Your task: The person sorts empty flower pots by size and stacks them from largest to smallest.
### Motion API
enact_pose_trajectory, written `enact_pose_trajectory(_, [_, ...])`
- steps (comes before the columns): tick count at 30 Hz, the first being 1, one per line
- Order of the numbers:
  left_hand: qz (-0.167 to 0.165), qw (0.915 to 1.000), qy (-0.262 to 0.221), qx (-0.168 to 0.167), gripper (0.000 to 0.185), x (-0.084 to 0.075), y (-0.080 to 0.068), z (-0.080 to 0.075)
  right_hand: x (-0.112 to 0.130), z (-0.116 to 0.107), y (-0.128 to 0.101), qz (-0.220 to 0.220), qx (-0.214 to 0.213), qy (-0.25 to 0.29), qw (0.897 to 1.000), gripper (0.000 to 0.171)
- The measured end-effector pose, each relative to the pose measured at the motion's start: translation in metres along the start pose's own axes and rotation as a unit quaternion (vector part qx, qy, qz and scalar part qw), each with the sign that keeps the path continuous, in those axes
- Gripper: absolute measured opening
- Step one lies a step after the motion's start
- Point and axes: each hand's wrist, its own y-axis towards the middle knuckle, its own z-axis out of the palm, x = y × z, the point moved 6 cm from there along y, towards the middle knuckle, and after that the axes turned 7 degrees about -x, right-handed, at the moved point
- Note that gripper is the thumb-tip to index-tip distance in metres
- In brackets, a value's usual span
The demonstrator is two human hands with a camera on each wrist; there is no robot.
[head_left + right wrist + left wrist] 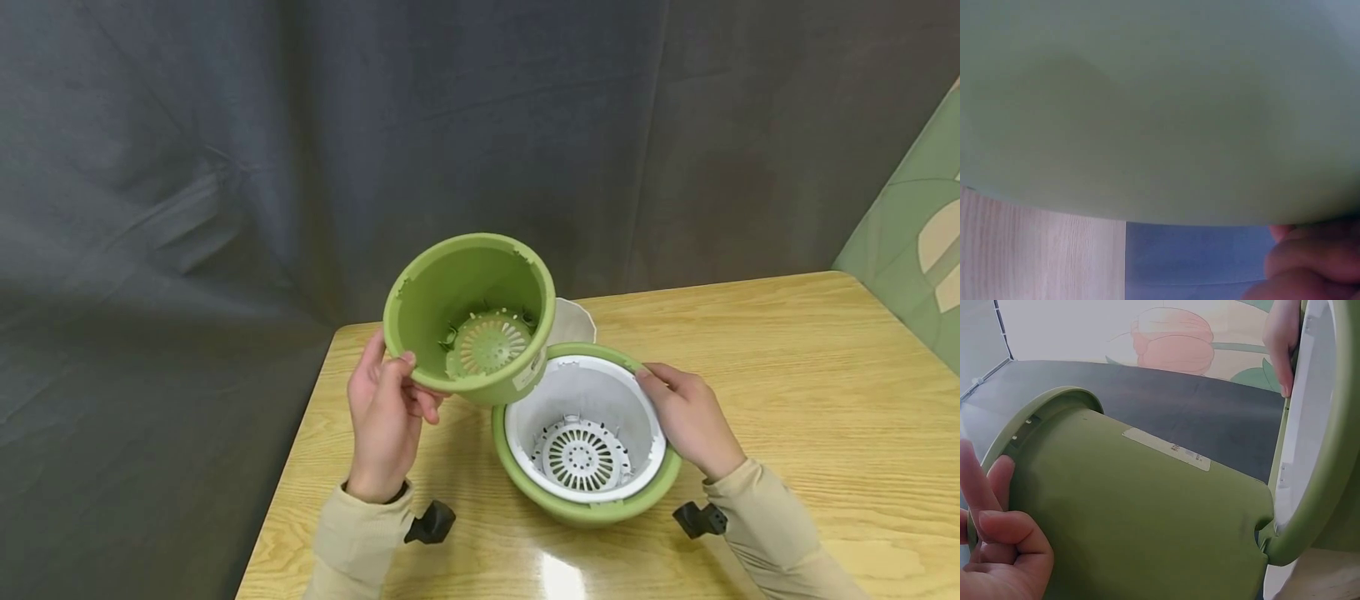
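On the wooden tabletop [787,400], the right hand [692,417] has its grip on the rim of a green pot [592,500] with a white insert [585,417]; the left hand [386,412] holds another green pot [468,312] tilted above.

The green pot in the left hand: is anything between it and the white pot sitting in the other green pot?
Nothing visible. The left hand holds the green pot tilted, just above and left of the white pot. The white pot's mouth is open, showing only its slotted floor. The right hand grips the far right rim, off to the side.
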Motion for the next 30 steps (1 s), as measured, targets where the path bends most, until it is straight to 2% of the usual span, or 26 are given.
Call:
enact_pose_trajectory(5, [-0.007,1.0,-0.001,-0.003,0.049,0.0,-0.003,0.001,0.001,0.0,0.0,-0.001,-0.001,0.0,1.0,0.051])
enact_pose_trajectory(12, [-0.003,0.9999,-0.004,0.015,0.049,0.0,-0.006,0.006,0.001,0.0,0.0,-0.001,0.0,0.005,1.0,0.051])
enact_pose_trajectory(30, [-0.018,0.9993,0.0,0.034,0.051,0.002,-0.013,0.013,0.001,-0.001,0.0,-0.009,-0.004,0.001,1.0,0.05])
